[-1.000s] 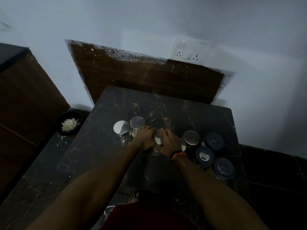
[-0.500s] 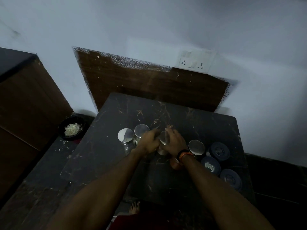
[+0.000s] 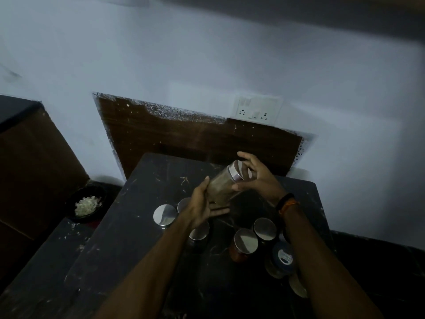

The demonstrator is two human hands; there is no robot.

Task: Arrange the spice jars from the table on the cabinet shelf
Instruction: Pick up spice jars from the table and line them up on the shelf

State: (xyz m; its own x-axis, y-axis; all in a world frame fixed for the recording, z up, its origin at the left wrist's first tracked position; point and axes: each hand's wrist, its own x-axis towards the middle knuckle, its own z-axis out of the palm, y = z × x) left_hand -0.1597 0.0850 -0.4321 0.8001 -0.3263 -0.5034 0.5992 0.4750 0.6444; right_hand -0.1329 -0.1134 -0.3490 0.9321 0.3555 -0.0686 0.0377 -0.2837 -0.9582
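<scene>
Steel-lidded and tilted, a glass spice jar (image 3: 224,184) of brownish powder is hanging above the dark marble table (image 3: 142,226), lid pointing up-right. The left hand (image 3: 202,208) is cupping its base with curled fingers; the right hand (image 3: 257,178) is pinching the lid end. Five steel-lidded jars (image 3: 245,241) and blue-lidded jars (image 3: 284,256) are standing below.

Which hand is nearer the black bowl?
Left. The left hand holds the lifted jar on the side toward the black bowl; the right hand is beyond the jar.
</scene>
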